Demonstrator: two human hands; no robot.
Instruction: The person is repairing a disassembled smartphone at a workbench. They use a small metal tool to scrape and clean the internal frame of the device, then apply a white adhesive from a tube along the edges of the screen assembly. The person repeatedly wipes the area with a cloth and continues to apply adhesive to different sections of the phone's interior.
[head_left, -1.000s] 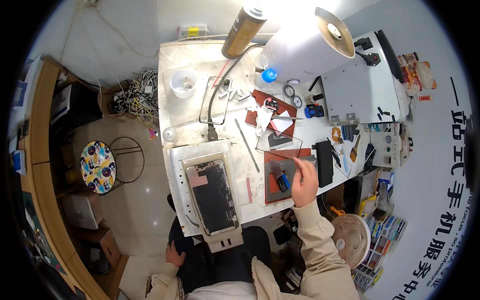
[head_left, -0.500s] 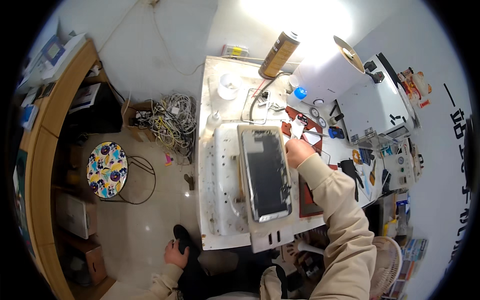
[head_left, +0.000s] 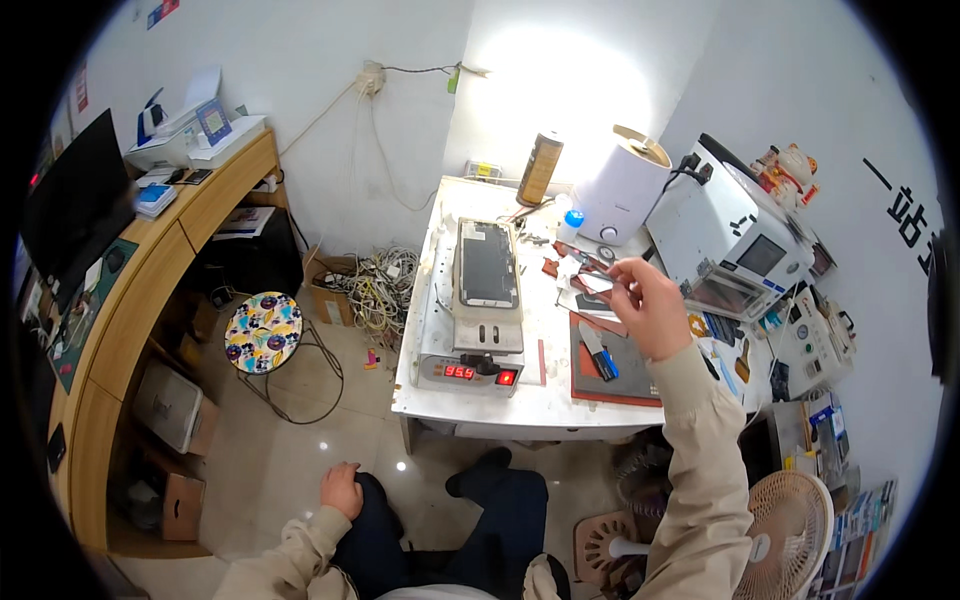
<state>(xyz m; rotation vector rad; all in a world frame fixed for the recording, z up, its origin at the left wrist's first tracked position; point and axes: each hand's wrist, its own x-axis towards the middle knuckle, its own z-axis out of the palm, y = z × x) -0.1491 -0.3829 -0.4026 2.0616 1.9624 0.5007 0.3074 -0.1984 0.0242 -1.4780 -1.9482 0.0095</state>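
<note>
My right hand (head_left: 648, 302) is raised over the right part of the white table, its fingers pinched on what look like slim metal tweezers (head_left: 592, 264). They point left, toward small white scraps. My left hand (head_left: 342, 490) lies on my left thigh with its fingers stretched out, holding nothing. An opened phone (head_left: 489, 264), dark inside with a worn frame, rests face up on the metal plate of a white heating station (head_left: 432, 368) with a lit red display. Below my right hand, a knife (head_left: 598, 352) with a blue and black handle lies on a grey mat (head_left: 630, 375).
At the table's back stand a brown spray can (head_left: 540, 170), a blue-capped bottle (head_left: 570, 226) and a white cylindrical device (head_left: 622, 190). A white oven-like machine (head_left: 735, 250) bounds the right side. A floral stool (head_left: 263, 333), tangled cables (head_left: 380, 290) and a beige fan (head_left: 790, 535) surround the table.
My view has tilted up and drawn back from the table. My right hand has lifted from beside the phone, with the tweezers now showing. My left hand stays on my thigh.
</note>
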